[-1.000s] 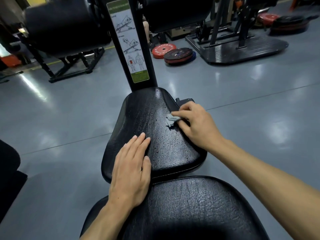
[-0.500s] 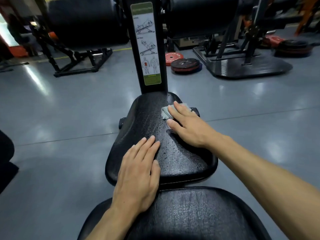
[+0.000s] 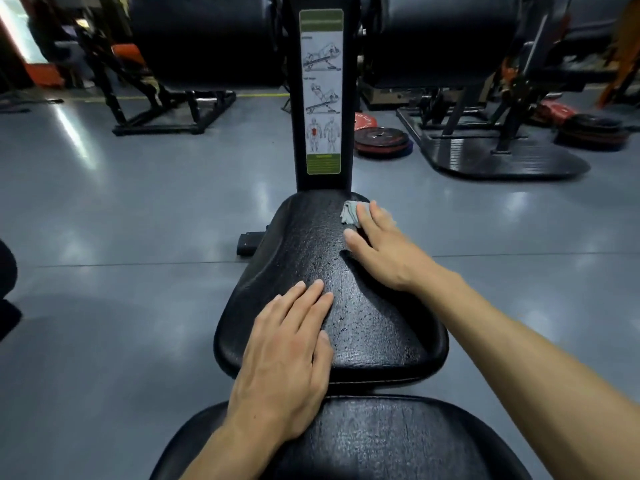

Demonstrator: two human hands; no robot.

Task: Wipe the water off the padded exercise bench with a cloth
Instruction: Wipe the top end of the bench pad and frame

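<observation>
Grey gym flooring [image 3: 121,209] surrounds the black padded bench [image 3: 363,327]. On the seat pad's near left edge the left hand [image 3: 287,362] lies flat, fingers together. Droplets bead mid-pad. At its far right corner the right hand [image 3: 384,251] presses a small grey cloth [image 3: 349,213] under straight fingers.

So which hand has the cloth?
The right hand. It presses the grey cloth flat under its fingers at the far end of the bench pad. The left hand lies bare on the near end, with no cloth.
</observation>
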